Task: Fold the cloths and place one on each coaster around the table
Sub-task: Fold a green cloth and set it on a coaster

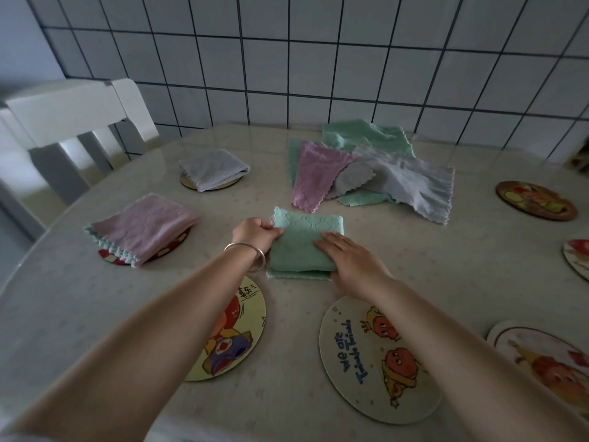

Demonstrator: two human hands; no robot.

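Tiled wall behind, a pale desk [414, 266] carries a folded mint-green cloth [306, 247]. Left hand [255, 232] pinches its left edge with curled fingers; right hand [353, 263] presses flat, fingers straight.

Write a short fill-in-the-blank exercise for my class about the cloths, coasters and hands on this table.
1. Both hands rest on a folded cloth coloured ____.
2. The left hand wears a ____ at the wrist.
3. The folded pink cloth lies on a ____.
4. The unfolded pile sits nearest the tiled ____.

Missing words: green; bracelet; coaster; wall
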